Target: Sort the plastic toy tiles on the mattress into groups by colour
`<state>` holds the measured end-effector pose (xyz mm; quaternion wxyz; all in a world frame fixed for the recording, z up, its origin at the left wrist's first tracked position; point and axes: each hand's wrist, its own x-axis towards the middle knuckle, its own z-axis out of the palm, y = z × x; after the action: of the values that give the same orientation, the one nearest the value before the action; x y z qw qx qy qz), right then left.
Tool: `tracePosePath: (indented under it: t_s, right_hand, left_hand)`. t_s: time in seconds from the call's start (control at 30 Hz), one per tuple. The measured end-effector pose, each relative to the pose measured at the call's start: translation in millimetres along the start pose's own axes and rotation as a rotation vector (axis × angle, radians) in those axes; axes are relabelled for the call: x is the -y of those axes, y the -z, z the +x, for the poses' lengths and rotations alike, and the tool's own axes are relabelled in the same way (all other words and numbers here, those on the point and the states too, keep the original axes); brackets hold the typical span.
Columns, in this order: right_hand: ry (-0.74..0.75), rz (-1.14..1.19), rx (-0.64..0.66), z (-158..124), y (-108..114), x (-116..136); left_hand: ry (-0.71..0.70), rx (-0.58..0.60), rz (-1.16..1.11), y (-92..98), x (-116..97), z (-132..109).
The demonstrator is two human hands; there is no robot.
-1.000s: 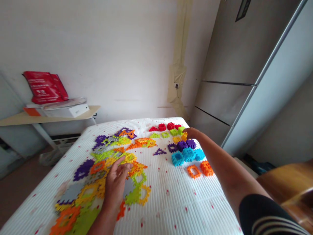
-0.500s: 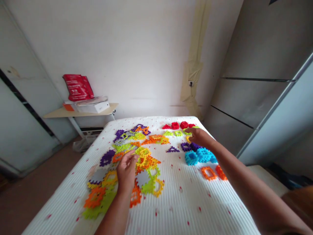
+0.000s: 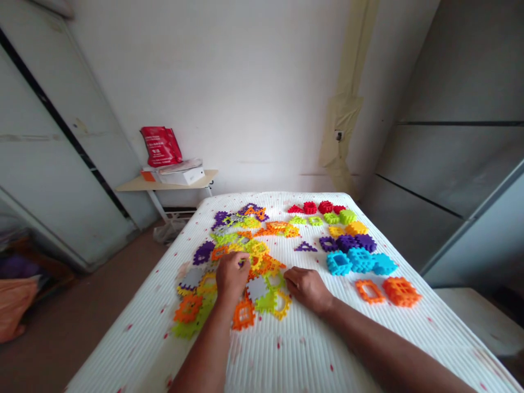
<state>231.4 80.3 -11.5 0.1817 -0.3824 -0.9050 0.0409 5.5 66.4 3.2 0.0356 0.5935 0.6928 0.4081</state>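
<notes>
My left hand (image 3: 231, 274) rests on a loose heap of flat plastic interlocking tiles (image 3: 229, 256), its fingers curled and pinching a yellow tile at the heap's middle. Beside it, my right hand (image 3: 306, 287) lies knuckles-up on the white mattress (image 3: 311, 349), fingers bent down at the heap's right edge next to a yellow frame tile (image 3: 282, 307). Whether the right hand holds anything is hidden. To the right lie sorted pieces: red ones (image 3: 317, 207), purple ones (image 3: 347, 242), blue cubes (image 3: 360, 261) and orange pieces (image 3: 399, 290).
A small side table (image 3: 164, 185) with a red bag (image 3: 160, 146) and a white box stands against the far wall. A grey door is at left, grey cabinet panels at right. A lone purple triangle tile (image 3: 305, 248) lies between heap and sorted rows.
My right hand has come back from the far sorted rows to the heap's right edge. My left hand closed onto a yellow tile. The view swung left.
</notes>
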Motion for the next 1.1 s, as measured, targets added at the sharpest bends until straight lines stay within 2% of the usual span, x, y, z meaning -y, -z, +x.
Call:
tracePosePath:
  t_s: [0.1,0.2,0.33,0.57,0.67,0.77,0.93,1.1]
  right_hand:
    - [0.003,0.019,-0.023,-2,-6,-4]
    - [0.009,0.02,-0.026,-3,-6,-4]
    - [0.011,0.011,-0.019,-2,-4,-1]
    - [-0.003,0.003,-0.029,-2,-3,0]
    - [-0.006,0.007,-0.029,-2,-2,0]
    - [-0.006,0.01,-0.025,-2,-1,1]
    - [0.001,0.013,-0.021,-2,-1,1]
    - [-0.008,-0.002,-0.022,-2,-4,0]
  left_hand:
    - [-0.026,0.123,0.273,-3.2,-10,-4]
    - [-0.018,0.163,0.433,-4.5,-21,-8]
    - [-0.002,0.181,0.472,-2.3,-27,-11]
    - [0.06,0.171,0.511,-3.1,-27,-10]
    - [0.05,0.166,0.494,-3.3,-27,-9]
    - [0.023,0.112,0.44,-3.0,-27,-9]
    - [-0.088,-0.003,0.171,-6.7,-25,-9]
    - [-0.118,-0.03,0.023,-12.2,-22,-11]
